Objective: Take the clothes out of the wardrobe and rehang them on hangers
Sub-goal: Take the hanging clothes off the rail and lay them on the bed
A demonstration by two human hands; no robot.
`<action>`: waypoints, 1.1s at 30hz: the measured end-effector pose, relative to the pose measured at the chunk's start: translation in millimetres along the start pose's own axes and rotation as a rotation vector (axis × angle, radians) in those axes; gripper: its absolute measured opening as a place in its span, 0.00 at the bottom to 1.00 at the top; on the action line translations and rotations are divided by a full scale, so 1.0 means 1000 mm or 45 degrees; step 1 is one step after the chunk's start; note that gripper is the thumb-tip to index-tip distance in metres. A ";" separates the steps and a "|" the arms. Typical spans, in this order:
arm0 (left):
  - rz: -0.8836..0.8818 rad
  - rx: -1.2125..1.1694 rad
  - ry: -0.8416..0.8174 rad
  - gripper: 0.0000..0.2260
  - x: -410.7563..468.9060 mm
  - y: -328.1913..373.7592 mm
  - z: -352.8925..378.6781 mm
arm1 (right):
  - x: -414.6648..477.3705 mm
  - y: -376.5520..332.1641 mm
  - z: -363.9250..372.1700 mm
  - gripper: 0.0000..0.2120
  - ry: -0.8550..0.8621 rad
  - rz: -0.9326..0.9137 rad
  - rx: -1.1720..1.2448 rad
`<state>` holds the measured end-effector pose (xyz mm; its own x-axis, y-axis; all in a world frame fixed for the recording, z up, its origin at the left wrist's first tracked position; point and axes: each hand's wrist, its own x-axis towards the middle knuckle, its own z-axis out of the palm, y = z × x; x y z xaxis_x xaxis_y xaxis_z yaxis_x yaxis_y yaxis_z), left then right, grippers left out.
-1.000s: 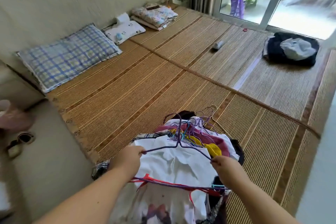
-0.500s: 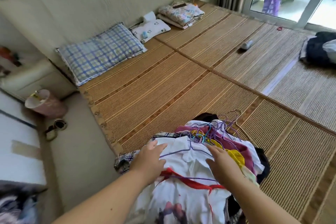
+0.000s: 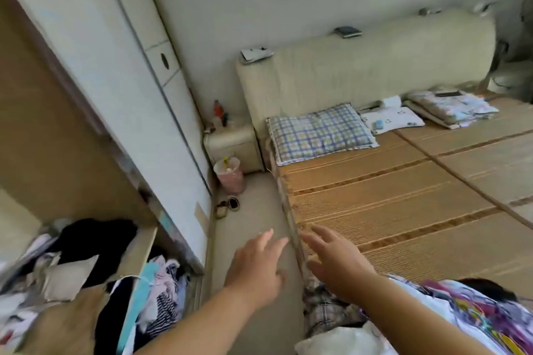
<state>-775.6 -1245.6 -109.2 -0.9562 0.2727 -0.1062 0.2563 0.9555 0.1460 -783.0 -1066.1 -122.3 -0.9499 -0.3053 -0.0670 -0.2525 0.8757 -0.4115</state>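
- Soft, even daylight, moderately bright; the woven mat [image 3: 389,210] on the right is the best-lit surface.
- The wardrobe [image 3: 66,130] interior on the left sits in duller shade.
- Motion blur smears the clothes [image 3: 66,274] in the lower-left corner, and the left hand [image 3: 253,271] and right hand [image 3: 337,262] have soft edges.
- Wide-angle distortion bows the wardrobe's door edges and the headboard [image 3: 360,66].

A home bedroom: a mat-covered bed [image 3: 403,202] (checked pillow [image 3: 320,132] at its head) beside a wardrobe [image 3: 95,112].

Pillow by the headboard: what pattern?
Blue and white check, with some yellowish squares, on the pillow; the head view shows it clearly.
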 end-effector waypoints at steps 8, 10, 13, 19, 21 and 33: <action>-0.205 0.212 0.268 0.30 -0.104 -0.139 -0.109 | 0.059 -0.197 -0.009 0.30 0.114 -0.511 -0.082; -0.267 0.291 0.359 0.30 -0.128 -0.165 -0.137 | 0.067 -0.238 -0.016 0.30 0.156 -0.613 -0.074; -0.395 0.361 0.554 0.28 -0.158 -0.192 -0.182 | 0.077 -0.295 -0.035 0.30 0.213 -0.765 -0.044; -0.620 0.518 0.861 0.27 -0.185 -0.217 -0.263 | 0.119 -0.390 -0.081 0.30 0.347 -1.034 0.082; -0.691 0.608 0.963 0.28 -0.188 -0.227 -0.288 | 0.138 -0.419 -0.092 0.30 0.413 -1.135 0.148; -1.219 1.254 1.266 0.25 -0.205 -0.263 -0.437 | 0.245 -0.544 -0.165 0.29 0.459 -1.718 0.271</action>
<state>-708.9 -1602.2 304.2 -0.4237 -0.2066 0.8819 -0.8057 0.5308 -0.2627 -908.1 -1555.9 234.9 -0.0069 -0.7118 0.7023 -0.9907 -0.0906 -0.1016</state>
